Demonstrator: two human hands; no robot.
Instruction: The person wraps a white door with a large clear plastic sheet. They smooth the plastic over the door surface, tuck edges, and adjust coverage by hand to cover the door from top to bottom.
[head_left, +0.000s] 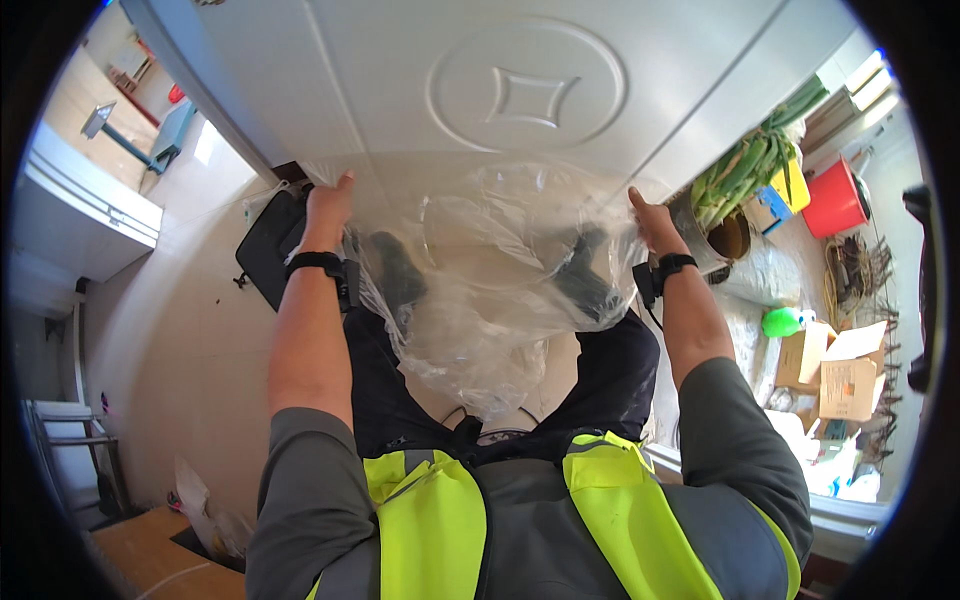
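Note:
A thin clear plastic sheet (480, 300) hangs in crumpled folds between my hands, above my legs and shoes. My left hand (328, 210) grips its left upper edge, thumb up. At its right upper edge, my right hand (656, 223) pinches the film the same way. The sheet's top reaches the bottom of a large pale panel (382, 82), embossed with a ring around a four-pointed shape. Whether the film is fixed to the panel I cannot tell. Both wrists wear black straps with small devices. My dark shoes show blurred through the plastic.
A black case (266, 244) lies left of my left hand. Right of the panel stand a metal bucket (686, 225), leafy green stalks (742, 176), a red bucket (832, 199) and open cardboard boxes (844, 382). A platform scale (166, 139) stands far left; a wooden board (150, 551) lies lower left.

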